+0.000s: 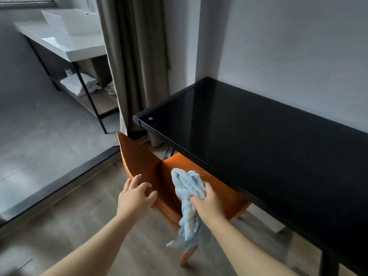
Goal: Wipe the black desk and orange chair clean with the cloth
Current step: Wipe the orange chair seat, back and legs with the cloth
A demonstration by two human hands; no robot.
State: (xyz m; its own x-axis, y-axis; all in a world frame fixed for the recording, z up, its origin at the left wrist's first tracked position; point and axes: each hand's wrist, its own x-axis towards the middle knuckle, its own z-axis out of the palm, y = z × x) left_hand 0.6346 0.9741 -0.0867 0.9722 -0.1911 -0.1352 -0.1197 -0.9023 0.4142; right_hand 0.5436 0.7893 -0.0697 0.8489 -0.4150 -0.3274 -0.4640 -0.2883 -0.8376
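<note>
The black desk (249, 136) with a glossy top stands against the wall on the right. An orange chair (143, 162) is tucked partly under its front edge, backrest toward me. My right hand (209, 204) grips a light blue cloth (189, 188) over the chair's seat, and the cloth's tail hangs down past the seat edge. My left hand (135, 196) rests on the top of the backrest with its fingers spread.
A beige curtain (135, 62) hangs left of the desk. Farther left, a white sink counter (79, 50) on a black frame holds folded towels on its lower shelf. A black threshold strip (59, 182) divides the grey tile from the wood floor.
</note>
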